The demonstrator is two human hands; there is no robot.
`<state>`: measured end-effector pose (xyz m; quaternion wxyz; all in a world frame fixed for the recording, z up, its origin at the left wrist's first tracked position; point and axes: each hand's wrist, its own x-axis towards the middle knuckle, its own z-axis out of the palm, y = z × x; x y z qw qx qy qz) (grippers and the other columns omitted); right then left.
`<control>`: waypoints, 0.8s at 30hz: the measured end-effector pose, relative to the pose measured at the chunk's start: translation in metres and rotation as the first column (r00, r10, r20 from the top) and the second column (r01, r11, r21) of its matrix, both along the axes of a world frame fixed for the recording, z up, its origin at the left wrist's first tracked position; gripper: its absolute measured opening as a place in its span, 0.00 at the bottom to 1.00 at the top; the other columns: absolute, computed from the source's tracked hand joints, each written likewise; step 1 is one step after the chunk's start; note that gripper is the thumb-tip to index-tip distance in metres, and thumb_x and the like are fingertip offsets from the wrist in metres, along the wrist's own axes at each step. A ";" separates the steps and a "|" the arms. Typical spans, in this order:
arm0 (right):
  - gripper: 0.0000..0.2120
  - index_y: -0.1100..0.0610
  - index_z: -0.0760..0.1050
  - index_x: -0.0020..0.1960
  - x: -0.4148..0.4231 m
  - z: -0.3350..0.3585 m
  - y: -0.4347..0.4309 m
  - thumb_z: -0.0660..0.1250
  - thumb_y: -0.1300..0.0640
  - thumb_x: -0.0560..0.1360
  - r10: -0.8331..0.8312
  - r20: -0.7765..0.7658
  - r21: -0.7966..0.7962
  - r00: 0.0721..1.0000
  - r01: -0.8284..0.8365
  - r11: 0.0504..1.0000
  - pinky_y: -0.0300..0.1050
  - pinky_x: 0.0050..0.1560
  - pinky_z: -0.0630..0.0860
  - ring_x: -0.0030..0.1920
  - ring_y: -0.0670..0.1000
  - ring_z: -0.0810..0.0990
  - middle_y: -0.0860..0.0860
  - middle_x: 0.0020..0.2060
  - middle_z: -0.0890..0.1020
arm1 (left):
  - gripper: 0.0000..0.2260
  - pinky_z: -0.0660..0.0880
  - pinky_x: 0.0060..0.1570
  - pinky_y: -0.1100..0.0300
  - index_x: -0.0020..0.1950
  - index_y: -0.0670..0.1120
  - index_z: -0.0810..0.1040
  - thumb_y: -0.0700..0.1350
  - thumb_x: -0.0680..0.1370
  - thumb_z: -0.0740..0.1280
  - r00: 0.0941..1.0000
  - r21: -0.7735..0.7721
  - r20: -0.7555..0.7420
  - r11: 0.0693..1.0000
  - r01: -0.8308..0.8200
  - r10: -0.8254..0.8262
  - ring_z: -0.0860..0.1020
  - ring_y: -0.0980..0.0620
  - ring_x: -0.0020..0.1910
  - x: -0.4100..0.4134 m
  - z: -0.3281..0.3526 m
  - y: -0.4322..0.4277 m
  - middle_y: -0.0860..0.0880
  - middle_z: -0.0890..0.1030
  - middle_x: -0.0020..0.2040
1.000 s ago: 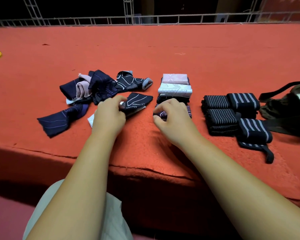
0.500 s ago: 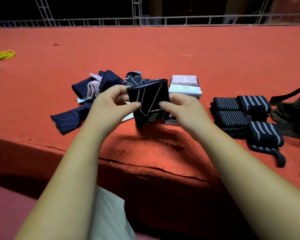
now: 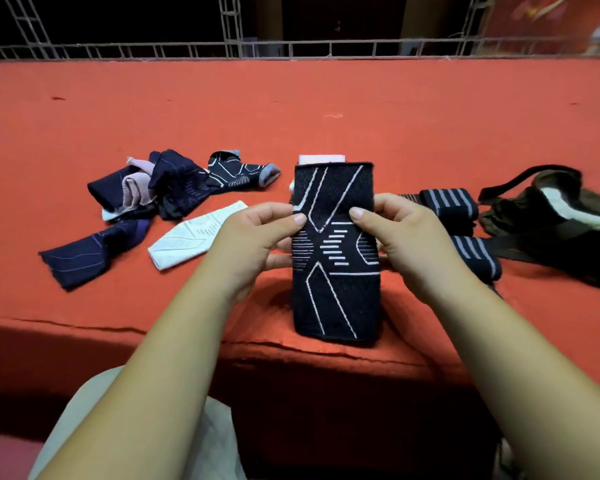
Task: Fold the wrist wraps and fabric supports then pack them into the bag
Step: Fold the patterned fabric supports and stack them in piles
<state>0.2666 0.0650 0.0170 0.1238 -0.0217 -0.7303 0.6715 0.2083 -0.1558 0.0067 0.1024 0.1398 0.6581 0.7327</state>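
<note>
I hold a black fabric support with white line patterns (image 3: 336, 292) upright and stretched flat above the front of the red surface. My left hand (image 3: 253, 240) pinches its left edge and my right hand (image 3: 400, 237) pinches its right edge. Behind it, a folded stack peeks out, only its pink top (image 3: 321, 158) showing. A loose pile of navy and pink supports (image 3: 167, 188) lies to the left, with a white support (image 3: 194, 233) flat beside it. Rolled black striped wrist wraps (image 3: 449, 204) lie to the right. A dark olive bag (image 3: 548, 216) sits at the far right.
The red carpeted platform (image 3: 326, 98) stretches far back to a metal truss rail (image 3: 291, 50). Its front edge (image 3: 153, 332) drops off just before my lap. The bag's black strap (image 3: 520, 174) loops over the surface at right.
The black support, half folded between my hands before, now hangs unfolded to full length. Both hands have shifted to its side edges and lifted it closer to me.
</note>
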 end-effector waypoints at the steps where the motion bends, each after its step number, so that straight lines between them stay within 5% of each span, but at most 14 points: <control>1: 0.05 0.55 0.85 0.56 0.003 -0.004 0.007 0.72 0.56 0.83 -0.003 0.009 0.001 1.000 0.003 1.000 0.44 0.34 0.80 0.36 0.50 0.84 0.57 0.43 0.87 | 0.08 0.83 0.45 0.53 0.60 0.44 0.85 0.41 0.82 0.72 1.000 -0.017 0.012 1.000 0.008 -0.008 0.83 0.49 0.44 0.000 -0.003 0.008 0.44 0.88 0.53; 6: 0.08 0.56 0.84 0.58 0.012 -0.019 0.030 0.68 0.64 0.83 0.031 0.035 -0.015 0.999 -0.031 0.999 0.41 0.34 0.80 0.33 0.47 0.80 0.50 0.40 0.83 | 0.08 0.79 0.34 0.62 0.55 0.50 0.85 0.38 0.82 0.70 0.996 0.004 0.085 1.000 -0.007 0.007 0.82 0.52 0.41 -0.001 -0.012 0.036 0.50 0.86 0.50; 13: 0.15 0.55 0.85 0.61 0.007 -0.035 0.038 0.63 0.68 0.84 0.085 0.007 -0.128 0.996 -0.083 0.988 0.49 0.54 0.86 0.51 0.53 0.89 0.53 0.53 0.89 | 0.11 0.78 0.48 0.52 0.54 0.53 0.87 0.38 0.83 0.69 0.994 0.067 0.111 0.998 0.018 -0.025 0.83 0.45 0.48 -0.011 -0.014 0.045 0.43 0.85 0.54; 16: 0.16 0.57 0.85 0.56 0.006 -0.036 0.040 0.60 0.70 0.84 0.120 0.018 -0.171 0.993 -0.115 0.978 0.37 0.42 0.81 0.40 0.45 0.87 0.47 0.42 0.88 | 0.11 0.76 0.48 0.51 0.53 0.52 0.87 0.37 0.83 0.69 0.994 0.089 0.098 0.995 0.043 -0.052 0.80 0.44 0.47 -0.014 -0.016 0.044 0.41 0.83 0.53; 19: 0.19 0.56 0.87 0.59 0.000 -0.039 0.042 0.61 0.71 0.82 0.090 0.022 -0.141 0.996 -0.086 0.986 0.45 0.50 0.83 0.47 0.50 0.88 0.53 0.50 0.90 | 0.11 0.78 0.45 0.54 0.53 0.49 0.86 0.35 0.81 0.68 0.993 0.080 0.103 0.996 0.046 -0.054 0.80 0.44 0.46 -0.014 -0.015 0.042 0.40 0.85 0.51; 24: 0.22 0.58 0.89 0.47 -0.004 -0.038 0.036 0.58 0.72 0.79 0.055 0.040 -0.252 0.998 -0.043 0.967 0.49 0.53 0.84 0.50 0.55 0.86 0.64 0.51 0.88 | 0.14 0.81 0.41 0.61 0.51 0.46 0.84 0.32 0.82 0.61 0.994 0.067 0.103 0.998 0.017 -0.024 0.81 0.50 0.42 -0.013 -0.015 0.044 0.41 0.85 0.49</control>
